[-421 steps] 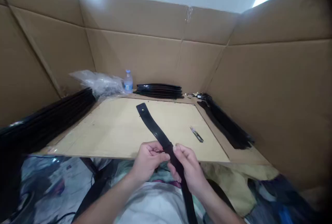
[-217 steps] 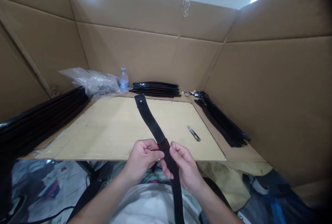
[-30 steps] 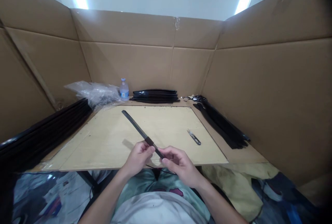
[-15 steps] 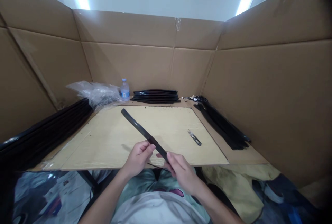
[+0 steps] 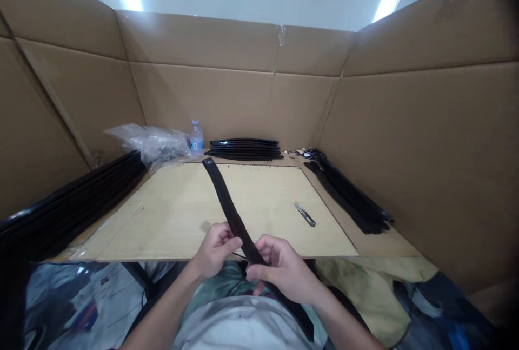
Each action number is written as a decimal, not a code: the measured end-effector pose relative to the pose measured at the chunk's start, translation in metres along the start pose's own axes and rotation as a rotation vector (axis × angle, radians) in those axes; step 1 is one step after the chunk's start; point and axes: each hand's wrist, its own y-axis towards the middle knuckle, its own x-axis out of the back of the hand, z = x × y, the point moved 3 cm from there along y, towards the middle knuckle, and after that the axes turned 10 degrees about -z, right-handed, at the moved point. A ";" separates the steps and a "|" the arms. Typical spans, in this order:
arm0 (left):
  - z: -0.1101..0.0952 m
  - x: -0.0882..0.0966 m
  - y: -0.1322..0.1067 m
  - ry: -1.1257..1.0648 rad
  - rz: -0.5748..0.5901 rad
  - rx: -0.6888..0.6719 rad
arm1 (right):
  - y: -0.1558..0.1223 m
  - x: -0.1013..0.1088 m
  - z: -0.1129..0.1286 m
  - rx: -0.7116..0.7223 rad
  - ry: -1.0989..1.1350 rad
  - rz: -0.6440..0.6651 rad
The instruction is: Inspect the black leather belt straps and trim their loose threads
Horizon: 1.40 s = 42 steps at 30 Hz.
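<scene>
Black strap [image 5: 225,198], fingers of left hand [image 5: 211,252] and right hand [image 5: 286,270] clamped on it, spans board edge [image 5: 133,259], snips [image 5: 305,215] well apart.

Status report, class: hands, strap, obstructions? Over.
Left hand pinching black strap; right hand at it lower down, grip unclear. Strap slanting over board. Snips on board, apart from strap, not blocking.

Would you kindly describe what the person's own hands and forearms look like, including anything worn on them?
The left hand and right hand are both bare, with no glove, ring or watch visible. The left forearm and right forearm are uncovered too: no sleeve, bracelet or marking shows within the frame.
</scene>
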 end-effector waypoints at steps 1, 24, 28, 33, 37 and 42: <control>0.000 0.001 -0.001 -0.026 0.000 -0.020 | -0.001 -0.001 0.000 -0.022 0.022 0.037; 0.016 0.024 0.003 -0.061 -0.104 -0.004 | -0.006 0.007 -0.001 -0.111 -0.153 0.259; 0.011 0.026 0.010 0.032 -0.184 0.005 | -0.004 0.005 0.004 0.008 -0.294 0.038; 0.008 0.024 0.015 0.114 -0.264 0.027 | 0.001 0.010 -0.005 -0.045 -0.276 -0.101; 0.007 0.021 0.016 0.119 -0.237 0.025 | 0.004 0.012 -0.016 -0.158 -0.153 -0.095; 0.009 0.021 0.015 0.087 -0.222 0.043 | 0.006 0.012 -0.013 -0.118 -0.157 -0.119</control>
